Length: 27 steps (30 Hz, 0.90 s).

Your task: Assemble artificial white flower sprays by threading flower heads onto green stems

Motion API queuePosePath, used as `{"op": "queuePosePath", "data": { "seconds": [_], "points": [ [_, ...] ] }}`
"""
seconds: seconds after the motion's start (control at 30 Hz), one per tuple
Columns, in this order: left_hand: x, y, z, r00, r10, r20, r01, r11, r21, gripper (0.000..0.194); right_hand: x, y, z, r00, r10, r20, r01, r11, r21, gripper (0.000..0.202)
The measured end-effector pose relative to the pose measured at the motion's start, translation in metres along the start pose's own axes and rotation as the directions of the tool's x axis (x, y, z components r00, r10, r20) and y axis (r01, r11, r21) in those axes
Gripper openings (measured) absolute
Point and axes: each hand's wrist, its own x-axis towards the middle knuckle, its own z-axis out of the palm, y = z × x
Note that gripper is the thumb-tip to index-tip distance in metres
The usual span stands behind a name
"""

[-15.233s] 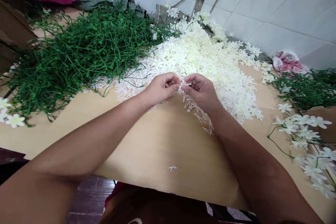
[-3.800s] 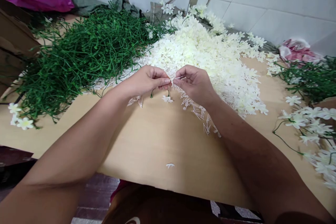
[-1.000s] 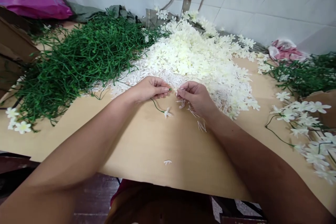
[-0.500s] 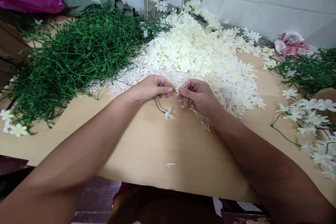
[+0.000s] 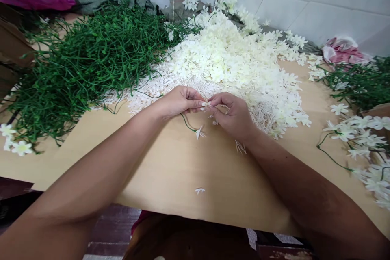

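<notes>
My left hand [image 5: 186, 100] is closed in a pinch on a green artificial flower stem [image 5: 187, 124]. One branch of the stem hangs below the fingers and ends in a small white piece with thin strands [image 5: 199, 133]. My right hand [image 5: 231, 113] pinches a small white flower part [image 5: 205, 105] at the tip of the stem, fingertips almost touching the left ones. Its exact shape is partly hidden by the fingers. Loose white strands [image 5: 240, 147] lie on the table under the right wrist.
A heap of green stems [image 5: 91, 57] spreads at the left. Cream-white petals [image 5: 225, 53] and white strands [image 5: 176, 87] pile up ahead. Assembled white flowers [image 5: 365, 138] and more stems [image 5: 362, 83] lie at the right. A white scrap [image 5: 199, 190] rests on the table [image 5: 164, 170] nearby.
My right fingertips have moved in closer against the left ones, over the white part at the stem's tip. The whole view has shifted slightly.
</notes>
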Motion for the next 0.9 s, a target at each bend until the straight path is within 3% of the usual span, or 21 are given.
{"op": "queuePosePath", "data": {
  "seconds": [0.23, 0.4, 0.67, 0.9],
  "points": [
    [-0.002, 0.001, 0.005, 0.999, 0.012, 0.030, -0.010, 0.999, -0.044, 0.015, 0.003, 0.000, 0.003, 0.967, 0.241, 0.089, -0.256, 0.922, 0.289, 0.016],
    [0.000, -0.003, 0.006, 0.997, 0.056, 0.043, -0.055, 0.998, -0.021, 0.014, 0.006, 0.001, 0.003, 0.912, 0.365, 0.188, -0.408, 0.852, 0.327, 0.030],
    [0.002, -0.009, 0.008, 0.995, 0.102, 0.001, -0.101, 0.993, 0.060, 0.017, 0.009, 0.005, 0.009, 0.930, 0.325, 0.170, -0.362, 0.890, 0.278, 0.029],
    [0.001, -0.006, 0.006, 0.999, 0.033, -0.004, -0.033, 0.999, 0.039, 0.011, 0.011, 0.004, 0.005, 0.941, 0.305, 0.147, -0.337, 0.885, 0.321, 0.030]
  ]
}}
